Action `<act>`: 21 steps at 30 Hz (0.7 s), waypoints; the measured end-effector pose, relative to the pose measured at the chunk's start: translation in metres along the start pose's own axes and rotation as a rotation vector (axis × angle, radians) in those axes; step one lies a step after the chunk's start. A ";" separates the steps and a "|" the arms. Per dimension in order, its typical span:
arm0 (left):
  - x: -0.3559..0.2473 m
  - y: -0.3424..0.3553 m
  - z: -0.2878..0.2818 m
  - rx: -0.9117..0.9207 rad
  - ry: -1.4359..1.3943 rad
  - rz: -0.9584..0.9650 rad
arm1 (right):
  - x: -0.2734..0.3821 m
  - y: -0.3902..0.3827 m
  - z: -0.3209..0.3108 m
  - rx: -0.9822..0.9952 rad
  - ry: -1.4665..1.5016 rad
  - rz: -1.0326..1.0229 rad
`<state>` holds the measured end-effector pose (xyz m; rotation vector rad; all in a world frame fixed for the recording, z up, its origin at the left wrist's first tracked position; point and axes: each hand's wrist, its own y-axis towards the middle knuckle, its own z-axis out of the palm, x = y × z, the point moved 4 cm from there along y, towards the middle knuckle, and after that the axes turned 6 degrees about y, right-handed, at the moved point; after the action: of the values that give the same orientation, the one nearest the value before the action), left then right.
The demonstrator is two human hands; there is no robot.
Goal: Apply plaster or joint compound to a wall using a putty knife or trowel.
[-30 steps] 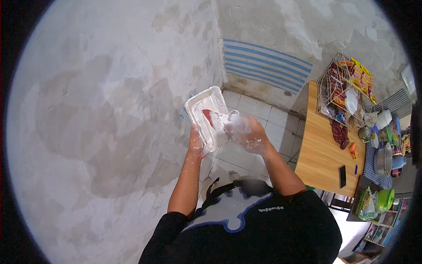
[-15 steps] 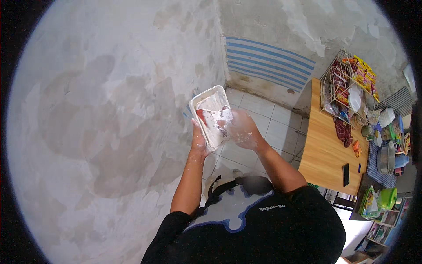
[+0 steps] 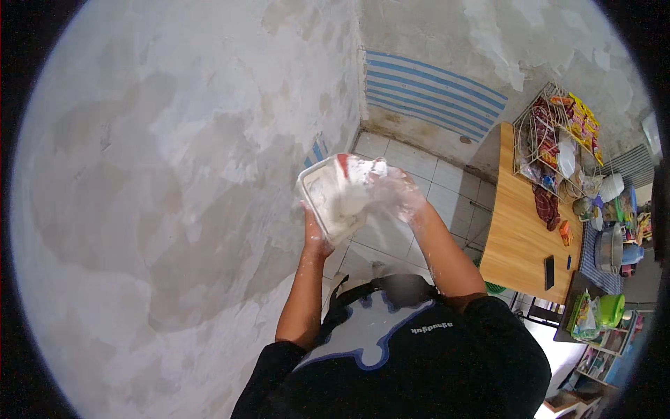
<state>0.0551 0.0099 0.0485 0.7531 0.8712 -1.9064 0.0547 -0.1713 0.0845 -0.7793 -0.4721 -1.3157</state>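
Note:
My left hand [image 3: 317, 237] is wrapped round the side of a shallow white rectangular tray [image 3: 307, 185], which is tilted and smeared inside with white paste [image 3: 333, 199]. My right hand [image 3: 403, 199], coated in white and blurred, grips a flat red scraper [image 3: 343, 165] over the tray. White paste covers most of the scraper, and only a strip of red shows at its left side. Its handle is hidden by the hand and the paste. White spots dot both forearms.
A patchy plastered wall [image 3: 160, 209] rises close on the left. Blue stripes [image 3: 433, 91] mark the far wall above white floor tiles [image 3: 387, 241]. At right stands a wooden table [image 3: 516, 237] with a wire rack [image 3: 534, 129] of packets, a phone [image 3: 549, 272] and a metal pot [image 3: 609, 248].
The scraper has lifted and turned above the tray, its red strip now nearer the tray's far edge. My right hand has swung slightly right, and the tray has shifted a little.

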 end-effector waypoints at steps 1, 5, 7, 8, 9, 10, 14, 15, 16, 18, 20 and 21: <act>-0.004 -0.002 -0.005 -0.058 0.009 -0.012 | -0.001 0.006 -0.007 -0.010 0.001 0.001; -0.006 0.004 -0.040 -0.121 -0.032 0.035 | -0.020 0.050 -0.063 -0.186 0.148 0.023; -0.013 0.008 -0.049 -0.156 -0.092 0.022 | -0.029 0.078 -0.086 -0.239 0.081 0.048; -0.015 0.011 -0.052 -0.160 -0.087 0.019 | -0.032 0.093 -0.094 -0.240 0.087 0.051; -0.020 0.014 -0.058 -0.160 -0.097 0.056 | -0.036 0.112 -0.094 -0.242 0.071 0.051; -0.024 0.017 -0.060 -0.162 -0.108 0.099 | -0.036 0.128 -0.089 -0.238 0.052 0.051; -0.030 0.027 -0.055 -0.260 -0.089 0.099 | -0.063 0.224 -0.115 0.114 -0.002 -0.033; -0.026 0.023 -0.069 -0.317 -0.100 0.117 | -0.077 0.247 -0.103 -0.086 -0.182 0.080; -0.024 0.017 -0.079 -0.377 -0.112 0.139 | -0.089 0.261 -0.083 -0.056 -0.177 0.114; -0.018 0.001 -0.095 -0.506 -0.125 0.171 | -0.113 0.282 -0.061 -0.226 -0.287 0.221; -0.003 0.045 -0.072 -0.461 -0.142 0.120 | -0.130 0.360 -0.172 0.299 0.482 -0.136; 0.001 0.040 -0.078 -0.510 -0.129 0.133 | -0.140 0.371 -0.164 0.291 0.456 -0.119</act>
<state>0.1032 0.0581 -0.0075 0.3641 1.1326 -1.5035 0.3654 -0.1757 -0.2116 -0.2000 -0.3348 -1.4443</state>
